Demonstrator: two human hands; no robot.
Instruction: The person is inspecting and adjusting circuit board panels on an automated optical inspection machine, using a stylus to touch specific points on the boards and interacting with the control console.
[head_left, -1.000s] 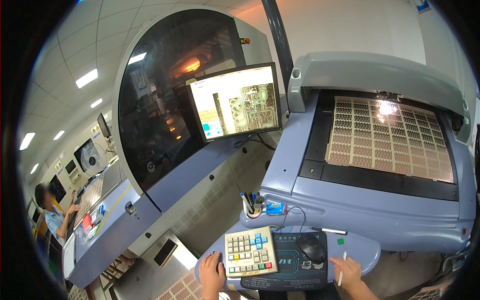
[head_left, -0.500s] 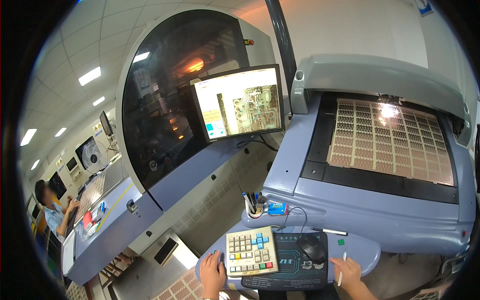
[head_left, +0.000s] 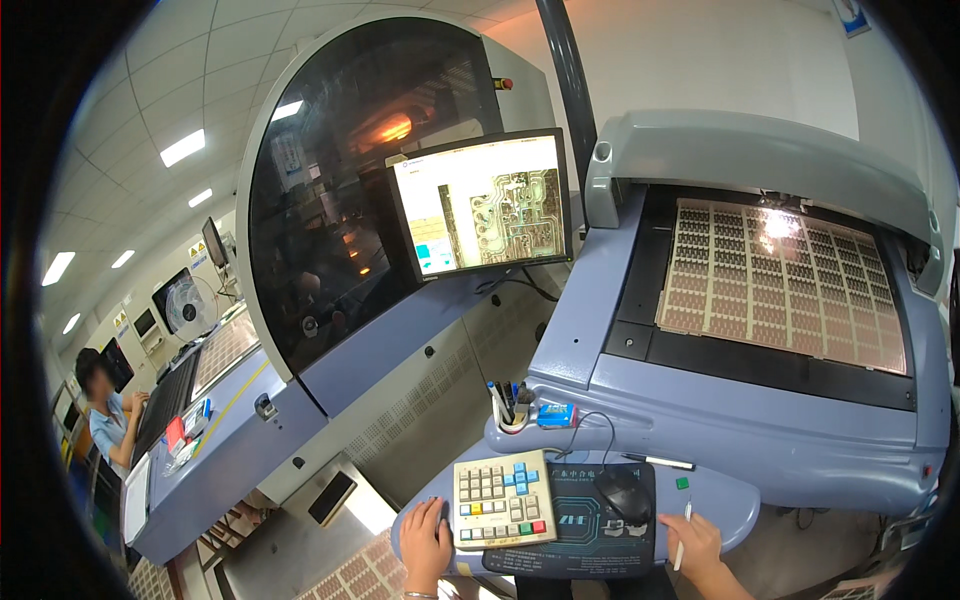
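My left hand (head_left: 425, 540) lies with its fingers stretched out on the blue console ledge (head_left: 735, 497), just left of a cream keypad (head_left: 503, 537). Whether anything small lies beneath its fingertips is hidden. A slim white pen (head_left: 684, 527) stands tilted in my right hand (head_left: 697, 545), which rests at the ledge's right side with its fingers closed around the barrel. Between the keypad and this hand, a black mouse (head_left: 622, 495) sits untouched on a dark mouse pad (head_left: 640, 555).
Behind the keypad are a pen cup (head_left: 511, 423) and a blue box (head_left: 556, 416). A marker (head_left: 656, 463) and green piece (head_left: 683, 483) lie nearby. A patterned copper-coloured panel (head_left: 780, 290) covers the machine bed. The monitor (head_left: 480, 205) shows circuit traces. Another person (head_left: 108, 425) works far left.
My hands hold nearly the same places, and the view shifts slightly. At far left, the other person's panel has moved farther along their machine, exposing a dark slotted bed.
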